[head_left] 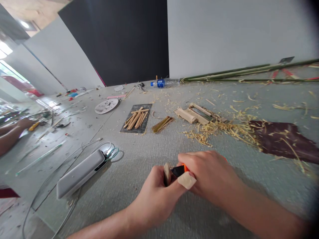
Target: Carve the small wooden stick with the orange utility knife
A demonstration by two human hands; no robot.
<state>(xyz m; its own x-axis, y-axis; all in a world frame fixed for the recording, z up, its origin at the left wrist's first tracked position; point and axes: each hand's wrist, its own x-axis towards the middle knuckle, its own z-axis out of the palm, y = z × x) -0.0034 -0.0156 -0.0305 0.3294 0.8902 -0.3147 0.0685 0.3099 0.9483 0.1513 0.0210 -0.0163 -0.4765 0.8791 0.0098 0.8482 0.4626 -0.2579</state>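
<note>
Gripping an orange-handled knife (185,167), the right fingers (186,158) curl tight.

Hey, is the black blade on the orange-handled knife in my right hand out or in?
Out: the black blade shows beyond the orange handle in your right hand, pointing toward your left hand.

"How's the left hand (157,194)?"
"Curled in a grip, its thumb (174,191) stretched toward the right hand (210,167), which is bent closed just beside it."
"And the left forearm (117,220)?"
"Bare, angled inward, mirroring the bare right forearm (259,205)."
</note>
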